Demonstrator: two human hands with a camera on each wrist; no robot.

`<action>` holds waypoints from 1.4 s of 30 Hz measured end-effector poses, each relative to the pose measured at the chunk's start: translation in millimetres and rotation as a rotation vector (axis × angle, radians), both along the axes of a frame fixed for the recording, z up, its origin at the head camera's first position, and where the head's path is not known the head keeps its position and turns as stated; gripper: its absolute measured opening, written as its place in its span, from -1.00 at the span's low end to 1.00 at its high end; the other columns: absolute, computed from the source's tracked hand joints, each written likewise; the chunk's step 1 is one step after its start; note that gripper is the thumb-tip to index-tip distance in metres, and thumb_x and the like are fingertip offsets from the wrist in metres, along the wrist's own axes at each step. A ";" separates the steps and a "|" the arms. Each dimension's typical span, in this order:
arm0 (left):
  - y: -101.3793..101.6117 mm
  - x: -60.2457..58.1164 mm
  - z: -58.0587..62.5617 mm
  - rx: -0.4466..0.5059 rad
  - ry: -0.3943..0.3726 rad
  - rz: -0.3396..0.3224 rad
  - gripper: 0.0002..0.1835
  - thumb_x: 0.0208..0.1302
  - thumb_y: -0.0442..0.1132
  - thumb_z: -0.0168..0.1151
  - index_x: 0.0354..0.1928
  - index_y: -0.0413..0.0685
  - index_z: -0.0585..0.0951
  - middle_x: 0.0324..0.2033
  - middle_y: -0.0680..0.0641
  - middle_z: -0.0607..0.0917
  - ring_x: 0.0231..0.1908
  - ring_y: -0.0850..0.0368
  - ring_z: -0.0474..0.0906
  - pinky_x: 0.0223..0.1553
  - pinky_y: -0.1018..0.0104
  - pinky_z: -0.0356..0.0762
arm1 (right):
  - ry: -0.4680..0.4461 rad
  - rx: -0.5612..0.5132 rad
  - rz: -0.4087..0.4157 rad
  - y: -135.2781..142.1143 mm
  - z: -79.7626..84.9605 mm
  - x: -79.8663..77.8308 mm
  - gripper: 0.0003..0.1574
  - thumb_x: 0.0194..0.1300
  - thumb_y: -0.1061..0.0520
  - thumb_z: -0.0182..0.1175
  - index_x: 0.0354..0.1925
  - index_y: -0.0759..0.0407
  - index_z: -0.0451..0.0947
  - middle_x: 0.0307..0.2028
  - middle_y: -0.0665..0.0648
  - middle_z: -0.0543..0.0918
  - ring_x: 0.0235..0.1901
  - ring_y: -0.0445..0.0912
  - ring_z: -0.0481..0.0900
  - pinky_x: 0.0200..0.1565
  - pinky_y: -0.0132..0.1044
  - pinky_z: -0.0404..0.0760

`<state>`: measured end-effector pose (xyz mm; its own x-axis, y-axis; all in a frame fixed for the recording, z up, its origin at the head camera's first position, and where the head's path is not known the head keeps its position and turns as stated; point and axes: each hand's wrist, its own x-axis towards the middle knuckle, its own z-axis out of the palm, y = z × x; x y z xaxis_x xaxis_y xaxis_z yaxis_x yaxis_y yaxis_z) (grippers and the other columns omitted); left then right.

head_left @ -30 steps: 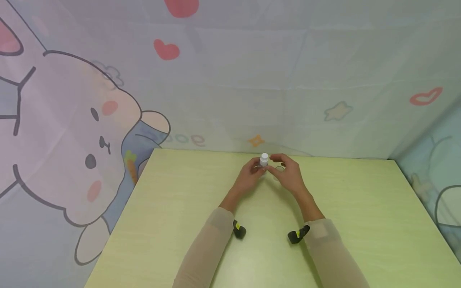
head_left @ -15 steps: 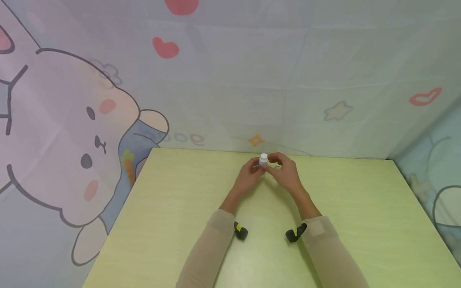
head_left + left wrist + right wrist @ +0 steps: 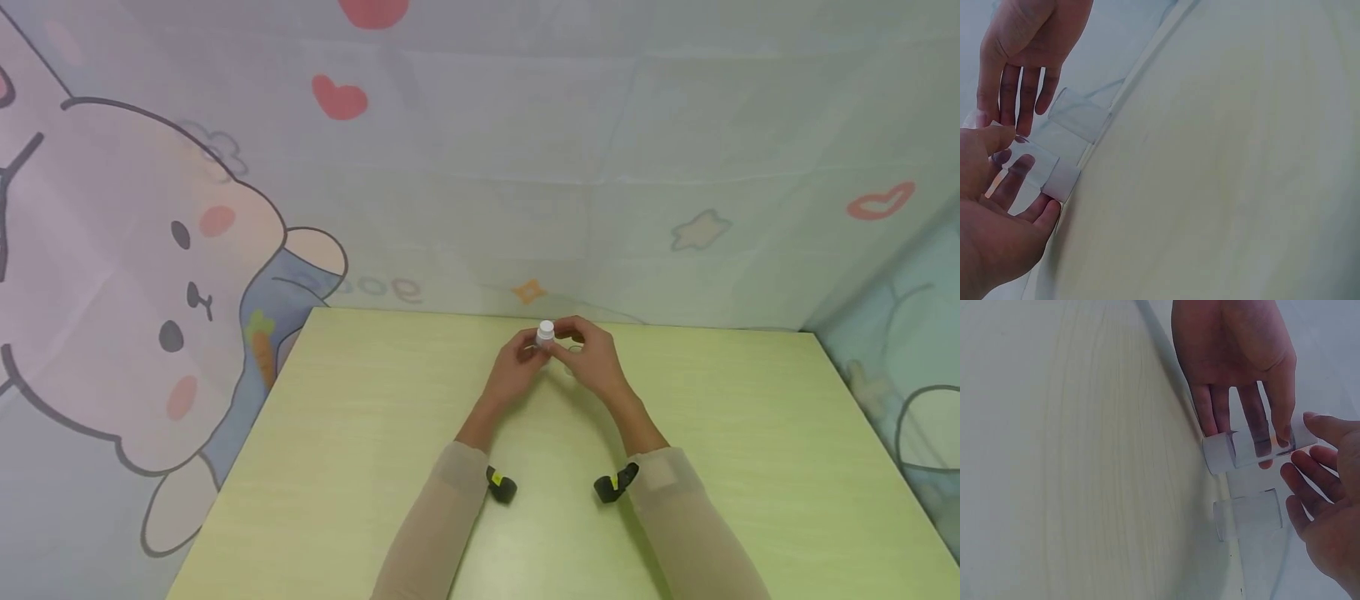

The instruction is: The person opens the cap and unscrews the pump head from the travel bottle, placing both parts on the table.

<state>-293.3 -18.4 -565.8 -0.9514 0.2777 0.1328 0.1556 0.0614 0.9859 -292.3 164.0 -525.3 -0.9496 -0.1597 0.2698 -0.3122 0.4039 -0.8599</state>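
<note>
A small white capped bottle (image 3: 546, 333) stands upright between the two hands at the back of the table. In the right wrist view it is a white piece (image 3: 1304, 430) at the upper end of a clear cylinder (image 3: 1245, 447), whose table end is white (image 3: 1218, 454). My left hand (image 3: 514, 372) grips this cylinder, thumb and fingers curled round its clear wall. The right hand (image 3: 597, 360) pinches the white bottle between thumb and forefinger, the other fingers loosely spread. Beside them a second clear cylinder (image 3: 1254, 512) stands on the table, partly hidden by the right hand in the head view.
The pale wooden table (image 3: 375, 400) ends just behind the hands at a fabric backdrop (image 3: 480, 167) printed with a rabbit and hearts. Black wrist cameras (image 3: 501, 485) sit on both sleeves.
My right hand has come slightly left, its thumb and forefinger closing in on the white bottle. The left hand has kept its grip nearly in place. The head view has shifted a little.
</note>
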 end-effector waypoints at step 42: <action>-4.3 2.7 -2.1 0.014 0.017 0.017 -0.56 0.59 -0.11 0.26 0.40 -0.01 0.54 0.37 -0.08 0.57 0.41 -0.10 0.48 0.41 0.10 0.51 | 0.011 -0.015 -0.058 -16.3 -1.9 6.9 -0.62 0.44 0.05 0.43 0.13 0.17 0.65 0.02 0.19 0.75 0.16 0.15 0.64 0.25 0.24 0.59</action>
